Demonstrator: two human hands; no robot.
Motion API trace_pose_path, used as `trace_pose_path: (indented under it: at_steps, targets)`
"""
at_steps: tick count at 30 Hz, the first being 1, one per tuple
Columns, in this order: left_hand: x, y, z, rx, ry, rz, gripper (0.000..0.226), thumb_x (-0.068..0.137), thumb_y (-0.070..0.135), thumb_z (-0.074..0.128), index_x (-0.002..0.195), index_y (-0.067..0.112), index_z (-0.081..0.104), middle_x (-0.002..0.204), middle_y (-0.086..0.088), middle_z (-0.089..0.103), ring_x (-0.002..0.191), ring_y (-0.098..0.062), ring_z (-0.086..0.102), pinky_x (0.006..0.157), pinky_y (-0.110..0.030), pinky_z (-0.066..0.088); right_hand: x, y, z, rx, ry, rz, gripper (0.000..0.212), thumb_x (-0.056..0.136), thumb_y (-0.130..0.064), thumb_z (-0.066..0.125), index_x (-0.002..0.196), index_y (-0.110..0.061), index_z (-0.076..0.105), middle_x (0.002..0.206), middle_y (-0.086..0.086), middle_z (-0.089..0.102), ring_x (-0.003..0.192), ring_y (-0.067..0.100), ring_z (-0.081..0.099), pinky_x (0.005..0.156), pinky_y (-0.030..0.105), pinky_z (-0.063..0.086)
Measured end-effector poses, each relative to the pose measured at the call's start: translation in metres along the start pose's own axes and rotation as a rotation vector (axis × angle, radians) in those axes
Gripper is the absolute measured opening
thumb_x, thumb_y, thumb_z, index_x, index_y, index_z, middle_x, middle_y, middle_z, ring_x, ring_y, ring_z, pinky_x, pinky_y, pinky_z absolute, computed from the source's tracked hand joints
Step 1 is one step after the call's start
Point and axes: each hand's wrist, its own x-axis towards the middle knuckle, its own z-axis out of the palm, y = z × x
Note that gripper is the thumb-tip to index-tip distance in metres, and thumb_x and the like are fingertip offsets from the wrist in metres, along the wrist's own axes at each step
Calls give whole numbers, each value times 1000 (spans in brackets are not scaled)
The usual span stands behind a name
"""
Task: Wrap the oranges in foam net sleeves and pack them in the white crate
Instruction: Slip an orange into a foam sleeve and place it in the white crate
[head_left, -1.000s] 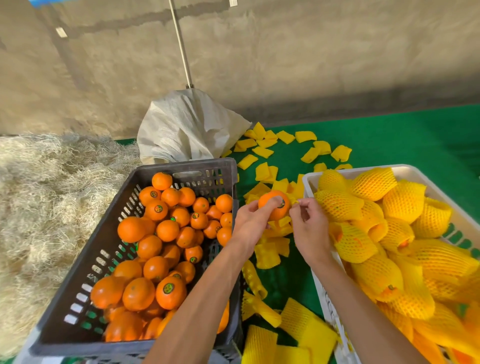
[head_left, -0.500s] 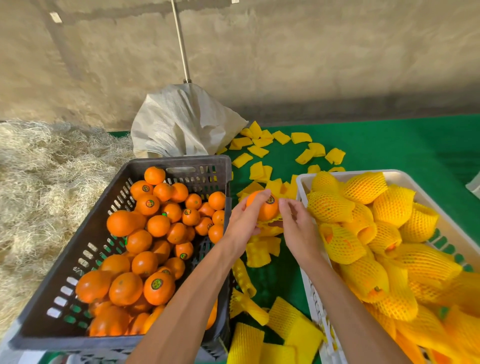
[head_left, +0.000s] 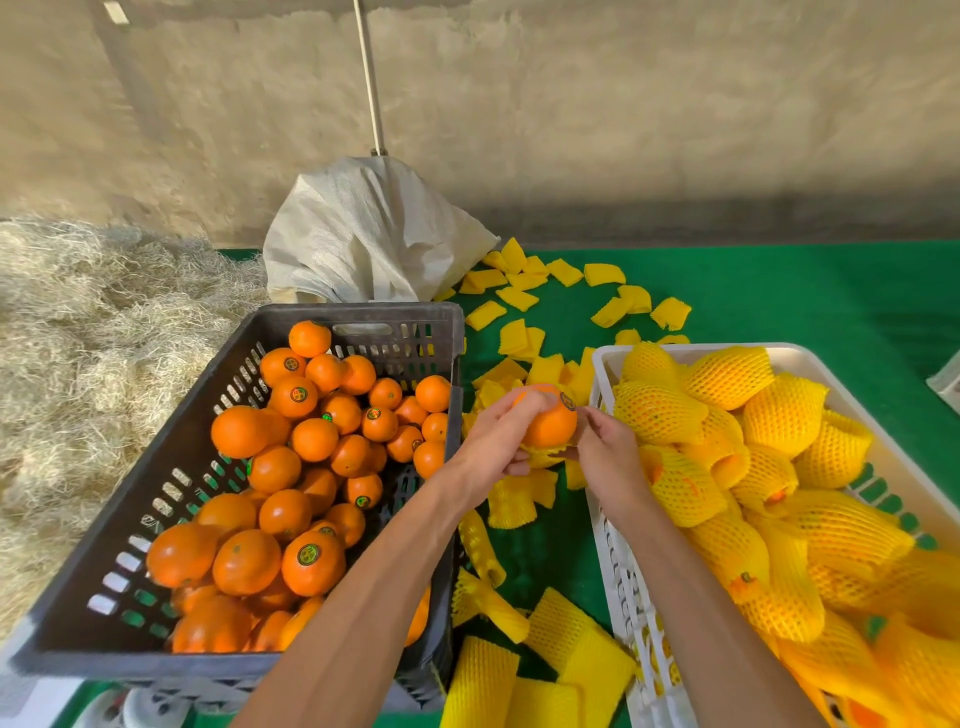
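Orange (head_left: 550, 422): one, both hands gripping; sleeve (head_left: 545, 457) apparently started; two crates.

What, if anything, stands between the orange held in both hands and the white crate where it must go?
Nothing visible blocks the way. The orange is held just left of the white crate, whose top is open. The crate is already heaped with wrapped oranges, so free space is limited.

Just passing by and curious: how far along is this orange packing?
Done: the white crate already holds many sleeved oranges. In hand: the left hand grips an orange while the right hand works a foam net sleeve onto its underside. Left: the dark crate still holds dozens of bare oranges.
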Motion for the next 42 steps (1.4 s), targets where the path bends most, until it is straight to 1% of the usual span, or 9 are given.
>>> trace_pose_path:
  at_steps: [3, 6, 11, 15, 21, 28, 34, 40, 42]
  targets:
    - [-4, 1, 5, 84, 50, 33, 46, 73, 62, 71, 119, 57, 63, 125, -1, 56, 87, -20, 57, 51, -24, 46, -1, -1, 3, -80, 87, -10, 31, 108, -40, 46, 97, -24, 70, 90, 2, 71, 89, 19, 68, 75, 33, 58]
    - [-4, 1, 6, 107, 159, 59, 63, 80, 55, 76, 136, 56, 45, 129, 5, 52, 108, -20, 61, 61, -27, 56, -6, -5, 2, -220, 233, -185, 33, 106, -45, 46, 94, -20, 64, 80, -4, 62, 74, 8, 56, 63, 20, 43]
    - [-1, 1, 6, 206, 296, 117, 47, 81, 57, 77, 118, 31, 63, 115, 1, 65, 103, -24, 66, 87, -45, 61, -19, -17, 4, -383, 311, -528, 20, 105, -26, 53, 102, -9, 64, 91, -1, 60, 79, 4, 50, 71, 6, 39]
    - [2, -2, 5, 298, 413, 265, 58, 84, 57, 76, 130, 26, 57, 127, -6, 59, 111, -24, 63, 95, -44, 57, -22, -21, 9, -422, 293, -604, 24, 106, -25, 52, 107, -4, 64, 97, 3, 60, 85, 9, 52, 69, 14, 43]
    - [-4, -2, 5, 90, 272, 116, 61, 88, 66, 67, 129, 28, 42, 116, 4, 59, 98, -11, 65, 56, -14, 53, -14, -11, 7, -483, 224, -486, 29, 106, -38, 48, 123, -18, 60, 118, -3, 57, 104, 8, 55, 79, 22, 49]
    - [2, -4, 3, 151, 225, 81, 78, 79, 57, 81, 139, 27, 42, 114, 6, 62, 79, -15, 72, 59, -21, 56, -2, 0, -3, -364, 113, -210, 41, 107, -44, 41, 134, -20, 60, 122, -3, 67, 113, 16, 63, 95, 36, 55]
    - [-2, -2, 9, 249, 385, 150, 63, 68, 56, 81, 112, 29, 46, 103, 7, 60, 87, -10, 61, 60, -25, 46, -7, -5, -3, -327, 165, -259, 29, 103, -29, 60, 132, -26, 65, 108, -13, 71, 96, -2, 67, 85, 31, 61]
    - [-7, -1, 8, 214, 460, 204, 67, 70, 51, 81, 116, 26, 39, 100, 0, 61, 74, -11, 61, 47, -19, 45, -18, -18, 1, -464, 323, -523, 23, 100, -17, 64, 121, -13, 70, 108, 2, 73, 94, 11, 64, 80, 5, 45]
    - [-6, -3, 8, 206, 493, 281, 64, 75, 45, 80, 119, 25, 37, 105, -4, 61, 77, -13, 62, 56, -27, 50, -21, -21, 5, -515, 327, -664, 19, 94, -6, 70, 113, -5, 72, 102, 8, 73, 86, 16, 66, 75, 14, 53]
